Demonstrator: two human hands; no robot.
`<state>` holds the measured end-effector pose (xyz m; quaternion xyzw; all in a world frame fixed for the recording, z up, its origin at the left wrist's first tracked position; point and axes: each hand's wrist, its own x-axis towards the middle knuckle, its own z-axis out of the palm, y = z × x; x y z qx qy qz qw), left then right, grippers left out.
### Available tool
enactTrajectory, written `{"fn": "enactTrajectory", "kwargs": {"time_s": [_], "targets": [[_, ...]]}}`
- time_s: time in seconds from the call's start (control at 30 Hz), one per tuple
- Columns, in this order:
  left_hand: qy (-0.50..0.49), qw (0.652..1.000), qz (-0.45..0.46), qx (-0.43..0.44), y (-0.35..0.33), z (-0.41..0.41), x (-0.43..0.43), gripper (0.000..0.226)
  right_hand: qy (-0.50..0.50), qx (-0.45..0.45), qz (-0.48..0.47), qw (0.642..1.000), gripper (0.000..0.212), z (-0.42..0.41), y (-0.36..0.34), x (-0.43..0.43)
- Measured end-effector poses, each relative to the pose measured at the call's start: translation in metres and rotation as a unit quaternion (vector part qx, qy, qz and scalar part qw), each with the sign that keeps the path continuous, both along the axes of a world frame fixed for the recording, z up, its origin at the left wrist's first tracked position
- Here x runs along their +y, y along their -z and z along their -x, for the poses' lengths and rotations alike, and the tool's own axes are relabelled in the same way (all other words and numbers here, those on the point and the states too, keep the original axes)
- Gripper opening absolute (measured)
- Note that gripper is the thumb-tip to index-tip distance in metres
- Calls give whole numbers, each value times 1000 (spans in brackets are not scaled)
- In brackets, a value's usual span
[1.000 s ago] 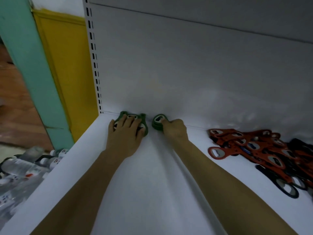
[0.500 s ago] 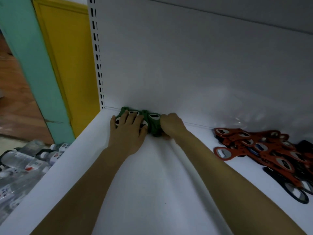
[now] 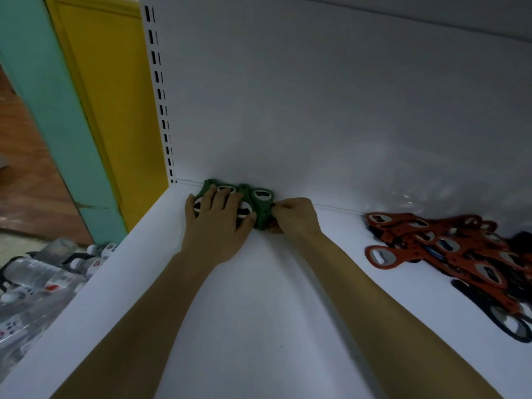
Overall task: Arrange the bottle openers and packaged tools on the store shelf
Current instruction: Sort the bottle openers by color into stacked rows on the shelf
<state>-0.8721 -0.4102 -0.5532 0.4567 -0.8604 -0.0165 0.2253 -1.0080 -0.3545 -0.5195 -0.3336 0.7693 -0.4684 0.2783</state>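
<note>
1. Location: the green plastic bottle openers (image 3: 260, 195), each with an oval metal insert, lie side by side in the rear left corner of the white metal store shelf (image 3: 259, 326), touching the white back panel (image 3: 316, 110).
2. Left grip (image 3: 218, 223): fingers spread and laid flat on top of the left-hand openers, pressing them down onto the shelf.
3. Right grip (image 3: 293, 216): fingers curled, pinching the near right edge of the rightmost green opener, in contact with the group.
4. Handling judgement: the openers appear light, stiff and flat, and they probably slide easily on the smooth painted deck. Holding one by its long edges, or pressing flat from above, should keep the row aligned.
5. Remaining stock: a loose heap of red bottle openers (image 3: 431, 243) lies well apart to the right, with dark bottle openers (image 3: 515, 332) partly beneath it. These overlap and will likely need separating one at a time.
6. No packaged tools are in view.
</note>
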Motion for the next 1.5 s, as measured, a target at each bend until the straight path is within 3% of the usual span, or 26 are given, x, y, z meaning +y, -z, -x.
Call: {"fn": "enactTrajectory", "kwargs": {"time_s": [0.2, 0.27, 0.37, 0.43, 0.7, 0.87, 1.0, 1.13, 1.33, 1.5], "targets": [[3, 1000, -1, -1, 0, -2, -2, 77, 1, 31, 22, 999, 18, -2, -1, 5], [3, 1000, 5, 6, -1, -2, -2, 80, -17, 129, 0, 992, 18, -4, -4, 5], [5, 1000, -1, 2, -2, -1, -1, 83, -41, 328, -82, 940, 20, -6, -8, 4], [8, 1000, -7, 1, -2, -1, -1, 79, -51, 368, -92, 924, 22, -6, -4, 1], [15, 1000, 5, -4, -2, -3, 0, 80, -53, 376, -22, 925, 22, 0, 21, 1], [30, 999, -38, 9, -9, -3, 0, 50, -22, 264, 4, 964, 23, 12, 16, 0], [48, 997, -4, 53, -13, -8, 3, 64, -73, 168, 8, 983, 32, 21, -4, 23], [118, 989, 23, 88, -27, -8, 13, 60, -77, 229, 36, 970, 34, 21, -5, 68], [294, 954, 52, 20, -41, 42, 70, 64, -55, 269, 63, 959, 33, 34, -8, 132], [367, 928, -22, 63, -42, 123, 124, 50, 22, 295, 71, 953, 30, 74, -14, 192]]}}
